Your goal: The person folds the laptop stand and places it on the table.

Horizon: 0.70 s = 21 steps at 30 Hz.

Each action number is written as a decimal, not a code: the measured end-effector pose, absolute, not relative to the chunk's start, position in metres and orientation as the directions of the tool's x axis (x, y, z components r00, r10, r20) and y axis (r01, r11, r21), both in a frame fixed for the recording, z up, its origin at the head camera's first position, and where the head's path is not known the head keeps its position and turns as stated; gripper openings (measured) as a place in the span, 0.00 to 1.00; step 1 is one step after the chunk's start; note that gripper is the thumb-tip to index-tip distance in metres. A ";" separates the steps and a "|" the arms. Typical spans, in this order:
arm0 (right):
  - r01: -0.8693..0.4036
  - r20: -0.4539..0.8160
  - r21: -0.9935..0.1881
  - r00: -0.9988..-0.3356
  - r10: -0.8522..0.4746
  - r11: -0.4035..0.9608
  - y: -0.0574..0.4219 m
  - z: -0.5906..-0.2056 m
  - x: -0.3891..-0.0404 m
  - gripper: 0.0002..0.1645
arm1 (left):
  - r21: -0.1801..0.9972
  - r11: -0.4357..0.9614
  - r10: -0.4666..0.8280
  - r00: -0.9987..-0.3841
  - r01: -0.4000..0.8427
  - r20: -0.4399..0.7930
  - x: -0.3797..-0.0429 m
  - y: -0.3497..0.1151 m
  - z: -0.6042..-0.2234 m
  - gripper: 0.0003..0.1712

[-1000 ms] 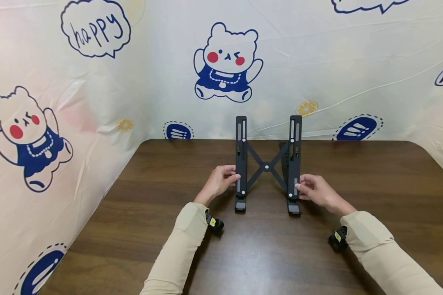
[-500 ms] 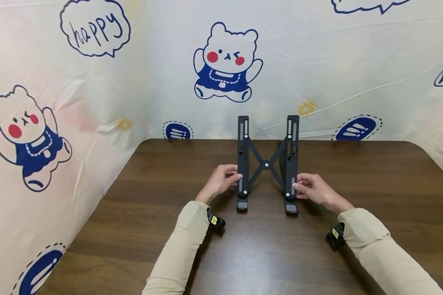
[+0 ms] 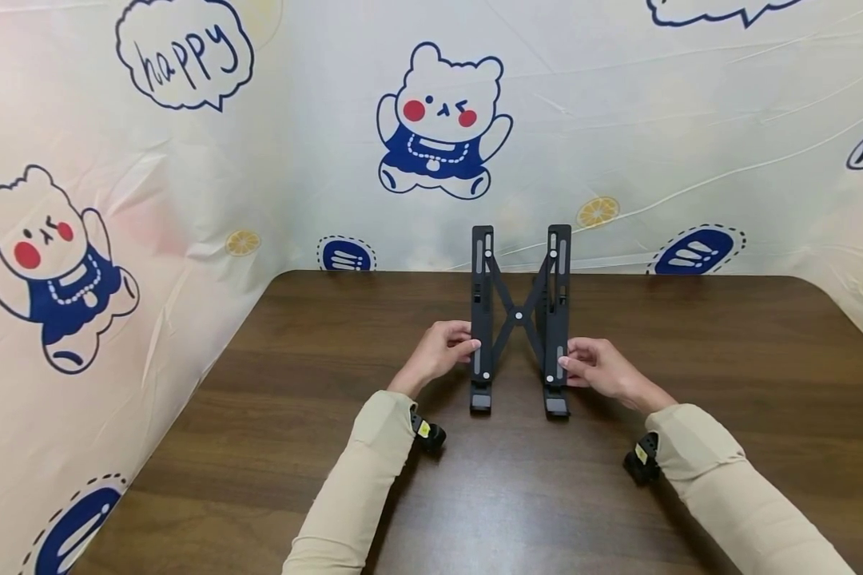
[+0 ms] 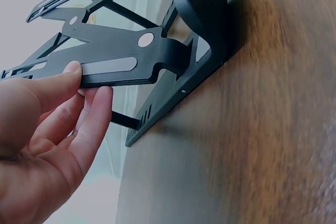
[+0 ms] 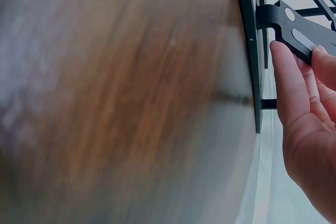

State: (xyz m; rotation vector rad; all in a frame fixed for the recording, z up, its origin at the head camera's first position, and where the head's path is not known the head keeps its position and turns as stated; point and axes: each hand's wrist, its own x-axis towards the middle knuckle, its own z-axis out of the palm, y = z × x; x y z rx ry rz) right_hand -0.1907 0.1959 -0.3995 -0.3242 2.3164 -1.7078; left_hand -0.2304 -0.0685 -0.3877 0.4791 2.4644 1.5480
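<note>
Folding laptop stand (image 3: 514, 320): light, stiff, we judge, best held by rails (image 3: 482, 319) flanking pivot (image 3: 518, 315); left grip (image 3: 440, 351), right grip (image 3: 604, 369) pinch these.

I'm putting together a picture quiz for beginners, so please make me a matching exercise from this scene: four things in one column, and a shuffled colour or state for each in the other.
1. Left hand
2. Stand
3. Right hand
4. Table

A. Pinching the right bar
B. Brown, wood-grained
C. Pinching the left bar
D. Black, with crossed struts

Pairs: 1-C, 2-D, 3-A, 4-B
</note>
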 end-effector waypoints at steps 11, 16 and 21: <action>-0.055 -0.051 -0.952 -0.942 -0.332 0.300 0.185 -0.400 -0.192 0.06 | 0.900 0.399 0.374 -0.927 0.173 0.012 -0.229 -0.062 -0.389 0.13; -0.048 -0.051 -0.960 -0.939 -0.340 0.277 0.180 -0.400 -0.193 0.07 | 0.904 0.395 0.375 -0.927 0.164 0.004 -0.228 -0.059 -0.390 0.15; -0.059 -0.047 -0.958 -0.933 -0.356 0.280 0.176 -0.400 -0.193 0.06 | 0.905 0.388 0.375 -0.927 0.175 0.018 -0.228 -0.056 -0.391 0.15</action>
